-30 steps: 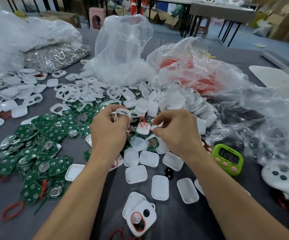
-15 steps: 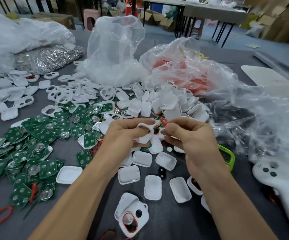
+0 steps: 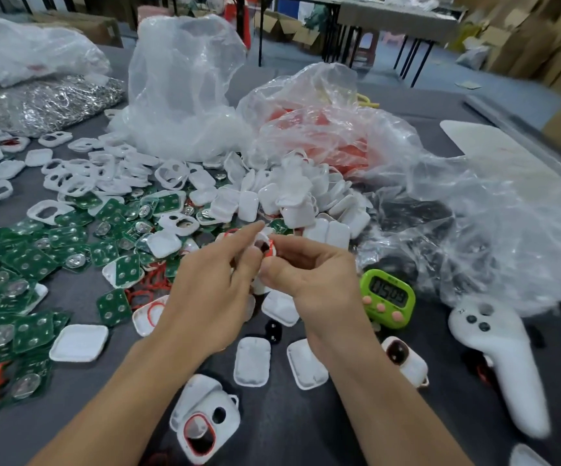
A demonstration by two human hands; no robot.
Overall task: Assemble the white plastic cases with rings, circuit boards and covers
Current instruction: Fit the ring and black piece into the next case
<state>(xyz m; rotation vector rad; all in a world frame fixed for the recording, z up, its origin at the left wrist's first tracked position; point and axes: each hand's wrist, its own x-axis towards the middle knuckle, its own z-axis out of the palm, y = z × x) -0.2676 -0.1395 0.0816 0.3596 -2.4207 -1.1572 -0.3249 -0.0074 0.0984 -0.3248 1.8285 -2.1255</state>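
Now, three bags are sitting at the back of the desk (image 3: 339, 415). The clear bag (image 3: 184, 89) at centre is holding something white that I cannot identify. The bag beside it on the right (image 3: 322, 136) is showing red-orange contents through the film. The far-left bag (image 3: 47, 102) is holding silver metal pieces.

My left hand (image 3: 211, 290) is gripping a white case (image 3: 261, 239) above the desk, thumb and lower fingers curled round it and index finger held straight out. My right hand (image 3: 316, 280) is closed narrow, thumb and forefinger pinching a red ring (image 3: 271, 248) at the case's edge. Both forearms are reaching in from the near edge and the hands are touching over the pile.

Green circuit boards (image 3: 37, 257) are lying loose at left, and white covers (image 3: 252, 361) are lying below my wrists. A green timer (image 3: 388, 297) is standing just right of my right hand.
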